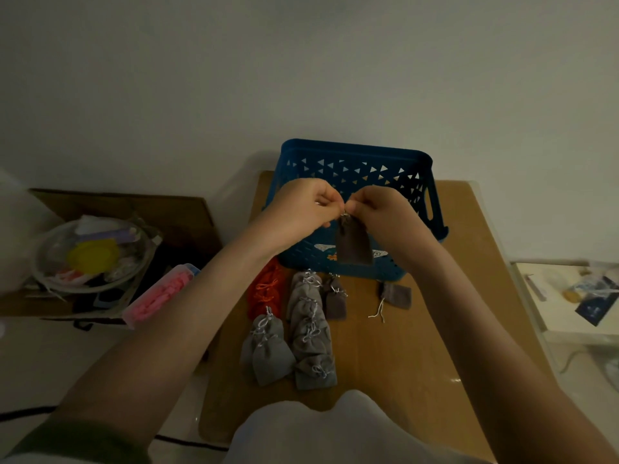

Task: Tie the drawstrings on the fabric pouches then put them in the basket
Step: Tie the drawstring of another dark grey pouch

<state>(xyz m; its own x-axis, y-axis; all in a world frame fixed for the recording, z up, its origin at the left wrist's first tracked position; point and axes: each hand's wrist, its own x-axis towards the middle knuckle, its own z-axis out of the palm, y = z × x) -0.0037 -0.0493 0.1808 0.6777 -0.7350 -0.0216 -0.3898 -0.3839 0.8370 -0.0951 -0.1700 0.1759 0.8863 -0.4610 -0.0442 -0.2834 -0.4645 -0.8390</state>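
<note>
Both drawstring ends [345, 214] want an even outward pull, snug against the neck, so the knot seats without twisting the dark pouch [353, 246], which hangs just in front of the blue basket [355, 151]. Fingers curled tight, the left hand [301, 204] and the right hand [385, 209] each pinch a cord end. Spare pouches [310, 333] lie on the near side of the basket.

Home room (dim): cardboard worktop [418, 329], clutter box [187, 212], plain wall [301, 61].
</note>
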